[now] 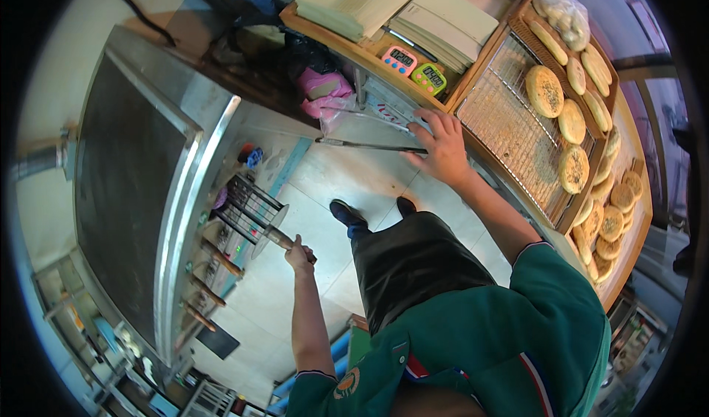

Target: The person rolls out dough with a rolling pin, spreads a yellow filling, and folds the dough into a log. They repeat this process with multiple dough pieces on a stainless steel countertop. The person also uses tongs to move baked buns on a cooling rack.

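My left hand is closed round a wooden handle beside the metal oven or griddle cabinet on the left. Black bars and a pale round disc lie just beyond this handle; how they join it I cannot make out. On the other side, my right hand holds what look like long, thin metal tongs, their two arms apart and pointing left over the floor. Close to that hand is the wire cooling rack in its wooden tray, bearing round seeded flatbreads.
The cabinet's dark flat top fills the left, with more wooden handles along its side. Pink and green timers and paper stacks occupy the wooden counter ahead. Far right, a wooden board holds several breads. Pink plastic bags hang below the counter.
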### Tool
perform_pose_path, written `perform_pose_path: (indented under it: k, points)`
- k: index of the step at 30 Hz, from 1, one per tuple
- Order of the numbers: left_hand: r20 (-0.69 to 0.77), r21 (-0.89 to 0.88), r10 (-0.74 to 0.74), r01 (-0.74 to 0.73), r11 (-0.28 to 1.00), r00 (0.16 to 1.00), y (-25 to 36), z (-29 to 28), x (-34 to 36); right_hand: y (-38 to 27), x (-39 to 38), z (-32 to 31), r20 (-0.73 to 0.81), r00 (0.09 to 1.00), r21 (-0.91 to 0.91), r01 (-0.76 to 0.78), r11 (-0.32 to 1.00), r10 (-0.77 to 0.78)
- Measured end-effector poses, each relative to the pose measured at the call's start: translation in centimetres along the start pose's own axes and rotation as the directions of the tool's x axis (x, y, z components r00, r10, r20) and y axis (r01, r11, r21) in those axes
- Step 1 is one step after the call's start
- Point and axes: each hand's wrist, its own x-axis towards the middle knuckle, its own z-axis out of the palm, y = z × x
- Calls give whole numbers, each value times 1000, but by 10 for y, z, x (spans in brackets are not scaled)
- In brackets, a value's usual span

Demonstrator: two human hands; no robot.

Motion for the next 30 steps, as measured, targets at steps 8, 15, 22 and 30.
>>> perform_pose_path:
  k: [8, 15, 22, 30]
  points:
    - [17, 6, -140, 140, 990, 990, 104, 9, 100, -7, 29, 6, -48, 949, -154, -314, 937, 311]
    - [84, 82, -221, 214, 973, 972, 143, 7, 159, -13, 41, -5, 35, 929, -208, -352, 912, 367]
    - [473, 292, -284, 155, 944, 834, 148, -27, 186, 2, 9, -61, -196, 886, -98, -444, 891, 420]
    - [293, 825, -58, -222, 520, 954, 46, -153, 130, 60, -47, -86, -215, 751, -213, -659, 721, 624]
